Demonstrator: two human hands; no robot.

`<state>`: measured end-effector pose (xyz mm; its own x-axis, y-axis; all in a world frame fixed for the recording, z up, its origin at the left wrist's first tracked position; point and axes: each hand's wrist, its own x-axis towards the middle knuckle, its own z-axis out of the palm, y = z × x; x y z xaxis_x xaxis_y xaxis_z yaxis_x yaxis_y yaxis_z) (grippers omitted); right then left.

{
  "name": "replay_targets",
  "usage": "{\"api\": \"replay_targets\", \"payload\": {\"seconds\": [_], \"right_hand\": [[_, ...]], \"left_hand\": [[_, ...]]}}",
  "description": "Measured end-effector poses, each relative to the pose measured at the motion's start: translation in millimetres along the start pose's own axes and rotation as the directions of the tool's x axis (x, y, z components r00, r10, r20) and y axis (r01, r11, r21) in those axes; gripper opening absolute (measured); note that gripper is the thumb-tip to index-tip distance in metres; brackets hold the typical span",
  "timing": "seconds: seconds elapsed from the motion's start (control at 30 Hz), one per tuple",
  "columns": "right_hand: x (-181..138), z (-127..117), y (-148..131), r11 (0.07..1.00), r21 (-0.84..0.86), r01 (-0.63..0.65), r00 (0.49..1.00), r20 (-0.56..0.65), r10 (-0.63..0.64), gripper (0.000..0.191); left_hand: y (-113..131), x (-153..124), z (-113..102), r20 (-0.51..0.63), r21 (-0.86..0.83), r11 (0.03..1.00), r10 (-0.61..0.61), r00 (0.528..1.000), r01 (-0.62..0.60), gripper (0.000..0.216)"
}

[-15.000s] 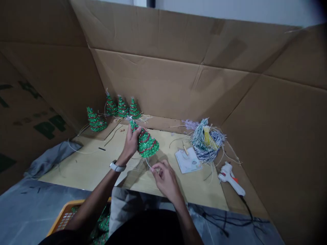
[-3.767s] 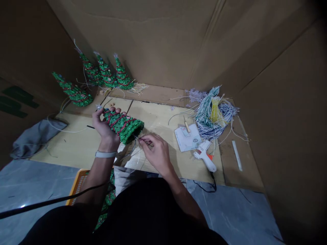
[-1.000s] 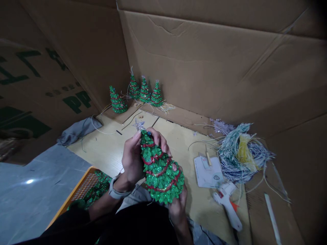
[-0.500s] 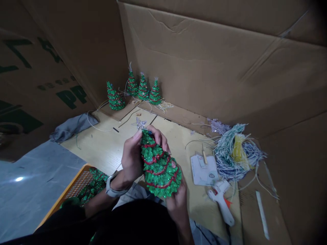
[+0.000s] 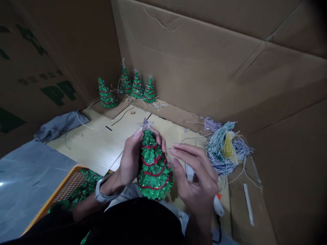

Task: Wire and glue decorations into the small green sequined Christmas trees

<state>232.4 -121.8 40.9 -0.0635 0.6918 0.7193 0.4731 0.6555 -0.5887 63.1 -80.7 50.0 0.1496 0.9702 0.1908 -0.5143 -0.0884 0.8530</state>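
My left hand (image 5: 131, 158) is wrapped around the upper part of a small Christmas tree (image 5: 154, 173), its thumb by the clear star (image 5: 145, 124) at the tip. The tree is glittery green with red garlands and stands upright in front of my body. To its right, my right hand (image 5: 198, 177) is raised with bent fingers, thumb and forefinger close to each other, and I see nothing held between them. Partly hidden behind that hand is the white glue gun (image 5: 218, 207).
Several finished-looking trees (image 5: 137, 86) stand at the back corner by the cardboard wall (image 5: 204, 68). A bundle of wires (image 5: 219, 153) and loose clear stars (image 5: 211, 124) lie right. An orange basket (image 5: 60, 187) holds green pieces at lower left, near a grey cloth (image 5: 60, 126).
My right hand has let go of the tree's base and moved up to its right side. The tree is now more upright in my left hand, and the view has shifted slightly right.
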Motion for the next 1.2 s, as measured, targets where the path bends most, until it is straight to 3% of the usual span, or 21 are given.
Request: {"api": "replay_targets", "payload": {"seconds": [0.13, 0.33, 0.73, 0.87, 1.2], "right_hand": [[18, 9, -1, 0.992, 0.078, 0.103, 0.987, 0.118, -0.111, 0.046], [19, 8, 6, 0.990, 0.065, 0.122, 0.975, 0.177, -0.131, 0.042], [16, 8, 12, 0.985, 0.034, 0.169, 0.979, 0.107, -0.172, 0.041], [15, 9, 14, 0.983, 0.046, 0.176, 0.980, 0.084, -0.180, 0.040], [16, 6, 8, 0.986, 0.106, 0.128, 0.989, 0.056, -0.135, 0.040]], "left_hand": [[0, -6, -2, -0.034, 0.045, 0.999, -0.002, 0.999, 0.004, 0.046], [-5, -12, -11, -0.065, 0.065, 0.996, -0.053, 0.997, 0.057, 0.045], [-7, -12, -10, 0.013, 0.023, 0.993, -0.115, 0.993, 0.114, 0.045], [-5, -14, -5, -0.007, 0.030, 0.993, -0.117, 0.993, 0.117, 0.043], [-3, -16, -3, 0.018, -0.002, 0.991, -0.137, 0.990, 0.137, 0.046]]}}
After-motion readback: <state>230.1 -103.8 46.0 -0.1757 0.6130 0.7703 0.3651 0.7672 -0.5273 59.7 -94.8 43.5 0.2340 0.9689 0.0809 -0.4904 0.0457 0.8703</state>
